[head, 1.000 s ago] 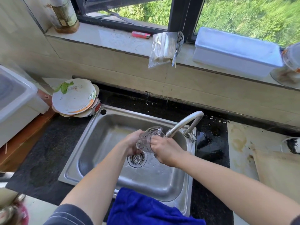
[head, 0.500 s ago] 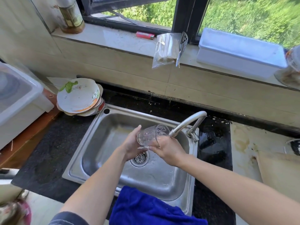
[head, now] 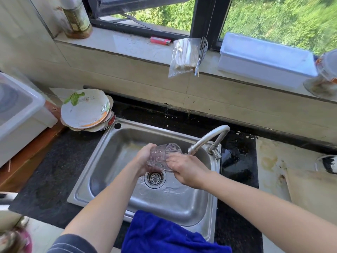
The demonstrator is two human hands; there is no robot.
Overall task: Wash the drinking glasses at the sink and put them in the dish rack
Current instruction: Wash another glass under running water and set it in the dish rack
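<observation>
My left hand (head: 144, 159) and right hand (head: 184, 168) both clasp patterned drinking glass (head: 162, 157) above sink (head: 113, 148) drain, just left of faucet (head: 207, 139) spout; blue cloth (head: 164, 234) draped over sink's near rim

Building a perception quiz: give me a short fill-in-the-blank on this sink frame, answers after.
1. Both hands hold one patterned glass over the ____.
2. The faucet spout ends just beside the ____ hand.
3. A ____ cloth hangs over the sink's near rim.
4. Dirty plates are stacked at the sink's far ____ corner.

Answers: sink; right; blue; left
</observation>
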